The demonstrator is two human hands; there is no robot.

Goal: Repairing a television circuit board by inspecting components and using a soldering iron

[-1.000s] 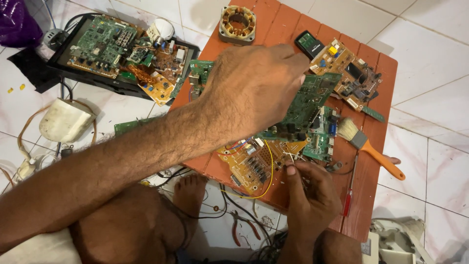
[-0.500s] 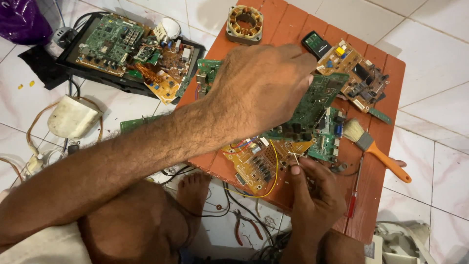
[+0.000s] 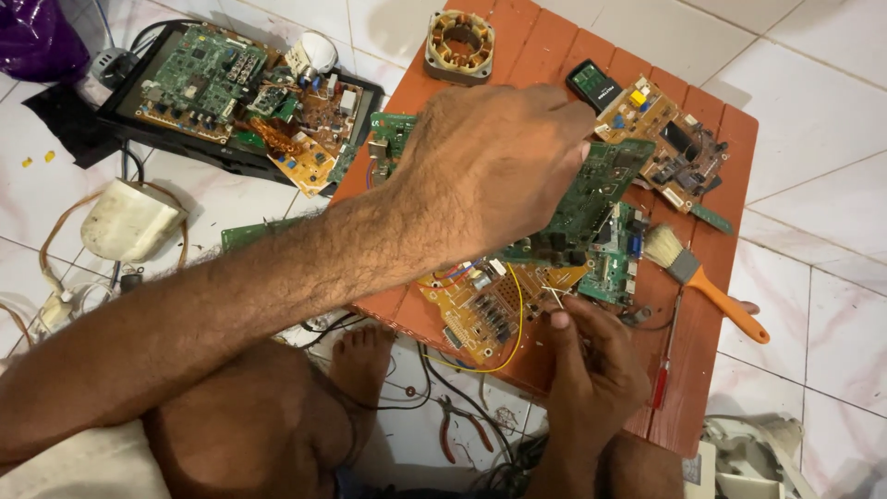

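Where left hand (image 3: 490, 176) covers green board (image 3: 591, 199), (grip hidden)

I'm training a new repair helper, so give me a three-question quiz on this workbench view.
1. True or false: the paintbrush with the orange handle lies on the red table.
2. Which hand reaches across onto the tilted green circuit board? A) left hand B) right hand
3. Fill in: the round copper-wound motor part sits near the table's ____ edge (near or far).

Key: 1 true; 2 A; 3 far. The right hand pinches something thin beside the orange circuit board; what it is cannot be told.
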